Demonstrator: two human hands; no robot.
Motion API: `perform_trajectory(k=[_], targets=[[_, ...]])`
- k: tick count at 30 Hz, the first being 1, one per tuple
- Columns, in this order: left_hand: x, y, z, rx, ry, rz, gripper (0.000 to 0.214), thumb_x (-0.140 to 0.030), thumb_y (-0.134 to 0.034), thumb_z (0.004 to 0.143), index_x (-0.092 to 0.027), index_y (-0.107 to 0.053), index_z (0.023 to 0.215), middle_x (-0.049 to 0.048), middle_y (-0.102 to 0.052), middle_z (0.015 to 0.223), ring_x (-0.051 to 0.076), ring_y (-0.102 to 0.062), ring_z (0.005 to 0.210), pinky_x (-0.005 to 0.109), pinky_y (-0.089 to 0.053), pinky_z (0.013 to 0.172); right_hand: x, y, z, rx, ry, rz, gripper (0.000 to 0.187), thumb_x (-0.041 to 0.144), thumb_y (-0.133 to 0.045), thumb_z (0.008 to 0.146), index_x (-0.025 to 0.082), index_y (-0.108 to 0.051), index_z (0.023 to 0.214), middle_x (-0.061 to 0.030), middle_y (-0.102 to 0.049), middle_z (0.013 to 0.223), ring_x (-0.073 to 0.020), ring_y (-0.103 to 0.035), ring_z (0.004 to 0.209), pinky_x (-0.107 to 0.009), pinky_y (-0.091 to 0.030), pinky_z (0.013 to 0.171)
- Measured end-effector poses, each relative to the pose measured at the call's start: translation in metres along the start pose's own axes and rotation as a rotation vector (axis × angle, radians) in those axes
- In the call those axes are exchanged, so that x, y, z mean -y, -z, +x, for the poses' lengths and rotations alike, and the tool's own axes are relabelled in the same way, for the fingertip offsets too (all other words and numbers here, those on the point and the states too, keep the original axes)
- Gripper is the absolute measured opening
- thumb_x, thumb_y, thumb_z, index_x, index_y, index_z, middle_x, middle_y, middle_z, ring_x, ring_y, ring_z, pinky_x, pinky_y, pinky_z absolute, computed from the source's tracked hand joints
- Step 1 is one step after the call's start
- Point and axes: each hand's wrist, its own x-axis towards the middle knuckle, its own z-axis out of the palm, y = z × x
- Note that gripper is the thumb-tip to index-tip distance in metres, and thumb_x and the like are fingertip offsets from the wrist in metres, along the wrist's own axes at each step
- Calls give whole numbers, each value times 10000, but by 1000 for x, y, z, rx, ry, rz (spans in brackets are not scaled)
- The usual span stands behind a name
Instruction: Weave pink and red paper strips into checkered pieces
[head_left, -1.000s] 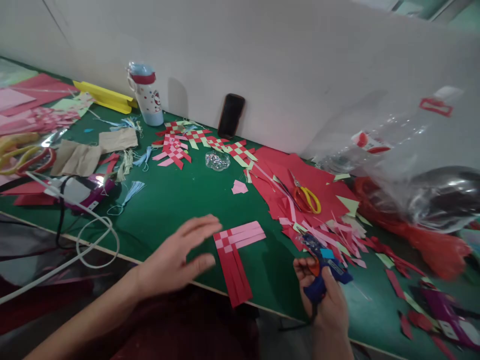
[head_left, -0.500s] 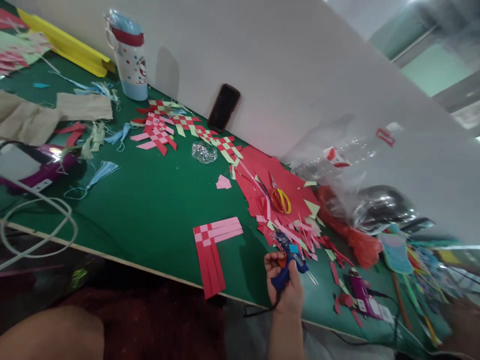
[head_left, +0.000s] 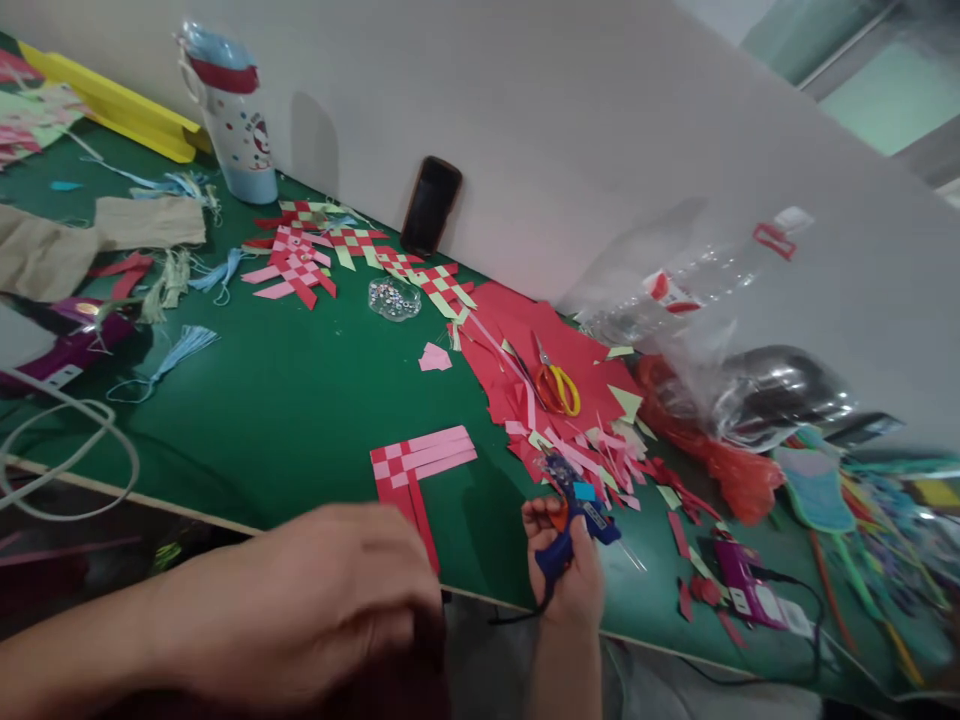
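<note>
My right hand [head_left: 568,575] is wrapped around a blue glue gun [head_left: 576,530] with an orange trigger, its nozzle end pointing up toward the paper scraps. From the lower left comes my left hand [head_left: 352,600], back up, its fingers curled together and their tips hidden. It is in front of the lower red strips of an L-shaped paper piece [head_left: 391,466], woven in a red and pink check at its corner. Pink strips [head_left: 442,450] reach right from that corner. Whether my left fingers touch the paper cannot be made out.
Scissors [head_left: 559,388] lie on red paper [head_left: 525,330] behind the glue gun. Finished woven pieces [head_left: 300,270], a dish of beads [head_left: 394,298], a phone [head_left: 431,205] and a bottle [head_left: 232,120] line the wall. A purple device [head_left: 739,580] with a cable sits at right.
My left hand has come in from the lower left, over the red strips' lower ends. My right hand stays almost in place with the glue gun. The view has shifted slightly.
</note>
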Motion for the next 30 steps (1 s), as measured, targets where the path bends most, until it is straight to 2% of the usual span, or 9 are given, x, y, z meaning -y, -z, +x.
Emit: perform_trajectory(k=[2,3,5,6,9,13,19,25,30], targets=[[44,68,82,142,-36,3,370,-253,-419,984,-311,-532,1332,24,-619,1256,205,-561,1157,359,-451,1007,0,-1,-2,2,-1,16,280,470,-737,736,209,-674,815,3,-630,816,-159,-634,820,-455,-504,919],[59,98,118,147,29,23,351,-251,-404,992,-280,-555,1308,32,-628,1244,198,-574,1126,359,-441,1003,0,-2,-2,4,-3,23,268,458,-735,742,207,-676,816,-1,-633,817,-162,-637,822,-462,-502,922],[74,140,163,32,74,121,334,-304,-384,1002,-222,-610,1234,53,-665,1177,213,-596,1031,376,-446,937,0,-2,-3,8,-7,39,252,439,-737,743,202,-679,806,-6,-641,814,-168,-643,822,-470,-499,926],[75,149,173,26,106,161,343,-352,-407,996,-217,-607,1240,56,-659,1196,225,-585,1046,386,-429,934,0,-2,-3,11,-6,46,247,432,-740,740,200,-679,798,-8,-645,811,-169,-646,818,-473,-498,926],[74,148,167,64,139,242,358,-413,-452,979,-250,-596,1264,41,-651,1228,233,-562,1100,405,-357,985,-1,-3,-3,18,7,63,223,412,-742,742,205,-675,791,-5,-653,807,-172,-650,808,-494,-497,925],[85,139,158,122,68,271,362,-421,-427,995,-273,-566,1295,26,-629,1285,214,-513,1204,388,-287,1031,-2,-3,-5,2,25,68,200,396,-742,749,212,-681,798,3,-663,798,-176,-660,791,-531,-497,918],[109,152,198,174,-37,258,298,-356,-407,1009,-258,-612,1201,-1,-662,1226,206,-472,1257,363,-316,1005,0,-2,-10,20,14,27,261,430,-775,705,188,-697,766,-34,-689,805,-221,-684,811,-555,-490,922],[80,141,243,167,85,277,268,-206,-398,981,-154,-651,1052,86,-650,1014,216,-584,993,362,-442,902,-1,-1,-10,62,19,-25,288,451,-780,702,175,-702,725,-67,-705,798,-248,-693,818,-569,-490,924],[60,122,264,247,235,100,261,-236,-529,931,-136,-564,1170,95,-619,1036,244,-587,1005,376,-479,888,-3,0,-9,63,9,-48,259,427,-782,712,178,-726,755,-63,-712,802,-249,-695,832,-538,-506,923]])
